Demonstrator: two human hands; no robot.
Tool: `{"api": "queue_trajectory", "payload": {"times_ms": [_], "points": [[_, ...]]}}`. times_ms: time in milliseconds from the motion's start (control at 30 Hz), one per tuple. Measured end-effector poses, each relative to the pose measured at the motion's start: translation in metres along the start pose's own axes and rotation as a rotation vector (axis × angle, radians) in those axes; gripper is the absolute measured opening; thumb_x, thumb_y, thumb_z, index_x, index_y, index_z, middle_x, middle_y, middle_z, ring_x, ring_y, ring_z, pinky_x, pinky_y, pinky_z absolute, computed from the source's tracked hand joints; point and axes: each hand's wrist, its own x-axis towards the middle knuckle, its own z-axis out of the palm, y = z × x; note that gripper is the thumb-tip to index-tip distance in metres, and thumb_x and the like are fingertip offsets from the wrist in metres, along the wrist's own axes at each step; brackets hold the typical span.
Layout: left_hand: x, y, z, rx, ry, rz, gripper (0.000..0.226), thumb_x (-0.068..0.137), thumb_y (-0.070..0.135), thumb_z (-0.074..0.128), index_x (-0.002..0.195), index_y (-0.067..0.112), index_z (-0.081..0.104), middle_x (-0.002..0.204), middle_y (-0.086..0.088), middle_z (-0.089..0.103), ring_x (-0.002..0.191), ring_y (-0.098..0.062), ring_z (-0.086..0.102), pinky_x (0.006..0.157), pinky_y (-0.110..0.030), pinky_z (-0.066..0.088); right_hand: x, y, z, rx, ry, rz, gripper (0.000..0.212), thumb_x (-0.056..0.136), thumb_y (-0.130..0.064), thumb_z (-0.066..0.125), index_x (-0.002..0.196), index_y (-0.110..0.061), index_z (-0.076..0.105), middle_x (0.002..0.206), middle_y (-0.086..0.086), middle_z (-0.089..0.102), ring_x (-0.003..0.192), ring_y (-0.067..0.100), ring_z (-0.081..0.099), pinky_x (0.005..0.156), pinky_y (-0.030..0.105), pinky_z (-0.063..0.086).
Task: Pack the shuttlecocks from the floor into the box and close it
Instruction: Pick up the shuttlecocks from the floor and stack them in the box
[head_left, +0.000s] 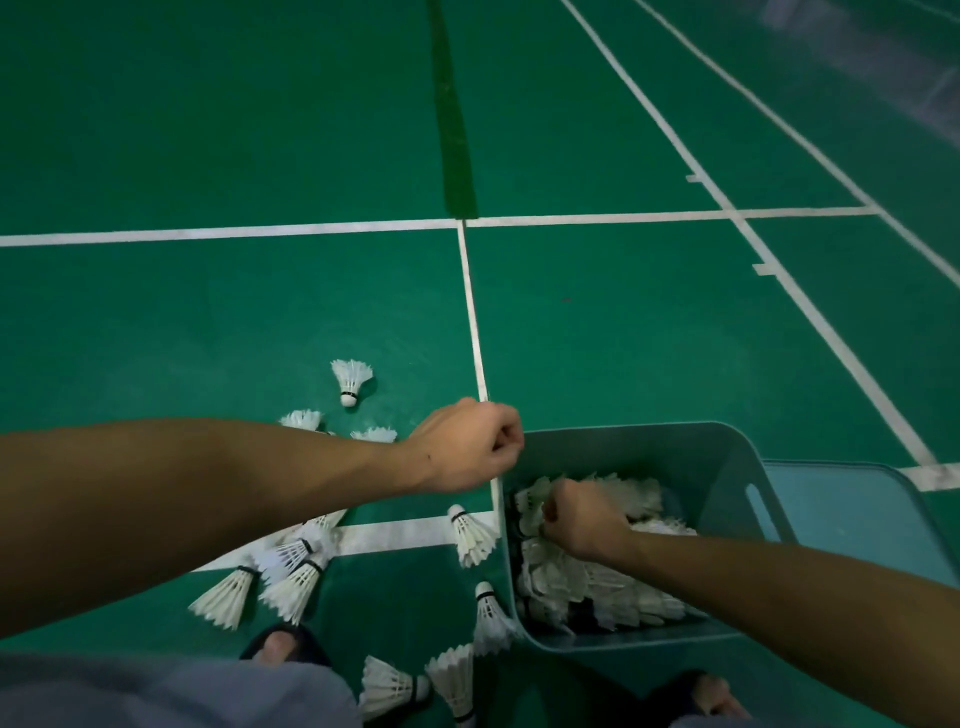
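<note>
Packing step under way: your right hand (576, 519) is down in the box (727, 467), its grip curled among the shuttlecocks (597, 577) piled there; whether it holds one, you cannot tell. Your left hand (467, 447) hovers above the box's near corner, fist closed, contents hidden. Loose shuttlecocks (291, 577) lie on the floor (208, 312) by your feet, one (352, 380) farther out. Next, probably: reach left, gather those. A lid (857, 514) lies beside the box. Green court, white lines, dim light.
</note>
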Motion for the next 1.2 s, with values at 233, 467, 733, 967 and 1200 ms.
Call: {"api": "queue_trajectory", "payload": {"times_ms": [233, 467, 733, 967, 1200], "points": [[-0.019, -0.026, -0.003, -0.045, -0.081, -0.055, 0.011, 0.099, 0.022, 0.061, 0.099, 0.021, 0.072, 0.089, 0.010, 0.074, 0.084, -0.008, 0.070, 0.081, -0.039, 0.061, 0.007, 0.008, 0.012, 0.198, -0.070, -0.034, 0.022, 0.081, -0.032, 0.083, 0.069, -0.016, 0.075, 0.071, -0.004, 0.074, 0.066, 0.011, 0.068, 0.063, 0.027, 0.051], [-0.037, -0.055, -0.019, -0.085, -0.105, -0.097, 0.011, 0.102, 0.021, 0.063, 0.099, 0.018, 0.073, 0.083, 0.012, 0.075, 0.066, 0.010, 0.064, 0.060, -0.011, 0.044, -0.034, -0.004, -0.035, 0.200, 0.129, -0.099, 0.011, 0.094, -0.026, 0.070, 0.092, -0.017, 0.075, 0.088, -0.007, 0.073, 0.078, 0.006, 0.067, 0.080, 0.034, 0.060], [-0.086, -0.123, -0.042, 0.072, -0.172, -0.201, 0.012, 0.099, 0.024, 0.062, 0.092, 0.022, 0.072, 0.084, 0.012, 0.077, 0.072, -0.002, 0.070, 0.069, -0.027, 0.055, -0.064, -0.109, -0.067, 0.089, 0.358, -0.597, 0.009, 0.098, -0.023, 0.055, 0.106, -0.026, 0.060, 0.108, -0.010, 0.049, 0.093, 0.004, 0.051, 0.080, 0.024, 0.049], [-0.135, -0.172, -0.038, 0.541, -0.456, -0.264, 0.023, 0.098, 0.040, 0.059, 0.116, 0.029, 0.068, 0.115, 0.001, 0.072, 0.103, -0.022, 0.067, 0.080, -0.034, 0.054, -0.049, -0.188, 0.025, 0.208, 0.049, -0.543, 0.017, 0.096, -0.021, 0.054, 0.110, -0.023, 0.063, 0.109, -0.001, 0.060, 0.100, 0.016, 0.059, 0.090, 0.040, 0.052], [-0.165, -0.209, -0.005, 0.458, -0.580, -0.454, 0.074, 0.089, 0.047, 0.079, 0.147, 0.023, 0.041, 0.132, -0.010, 0.064, 0.116, -0.031, 0.064, 0.087, -0.041, 0.054, -0.025, -0.241, 0.107, 0.362, -0.039, -0.316, 0.036, 0.098, -0.015, 0.051, 0.124, -0.038, 0.061, 0.119, 0.004, 0.054, 0.106, 0.025, 0.058, 0.096, 0.039, 0.053]]}}
